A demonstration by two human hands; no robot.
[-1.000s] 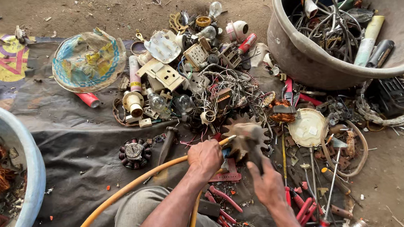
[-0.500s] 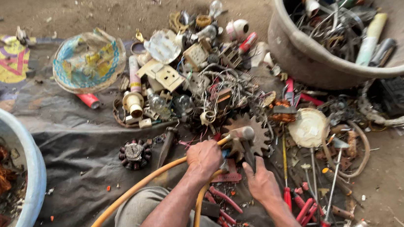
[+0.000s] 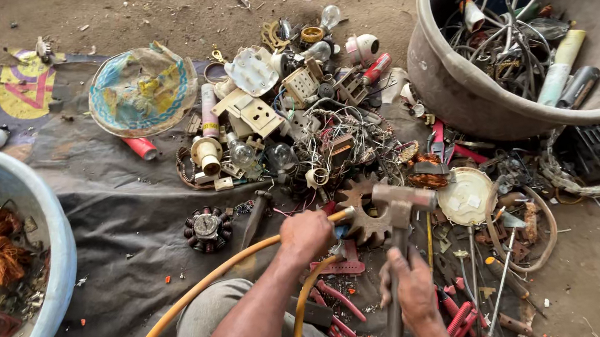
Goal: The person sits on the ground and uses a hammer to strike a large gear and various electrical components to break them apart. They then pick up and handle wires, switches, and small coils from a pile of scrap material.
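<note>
My left hand [image 3: 305, 235] is closed around a yellow hose [image 3: 201, 288] and holds its end against a rusty toothed gear [image 3: 363, 217] lying on the dark tarp [image 3: 120, 208]. Gripped near the bottom of its handle by my right hand [image 3: 411, 290] is a hammer [image 3: 400, 203]. The hammer's head hovers just over the right side of the gear, close to the hose end. The hose curves back from my left hand over my knees, and a second loop of it drops between my arms.
A heap of scrap electrical parts [image 3: 295, 118] (sockets, bulbs, wires) lies beyond the gear. A grey tub [image 3: 454, 95] of wires and tubes stands at the right, a blue basin [image 3: 49, 229] with copper wire at the left. Red-handled tools [image 3: 461, 314] lie by my right hand.
The hammer has come into view and its head has shifted right over the gear. My right hand has drawn back toward me. My left hand stays on the hose end.
</note>
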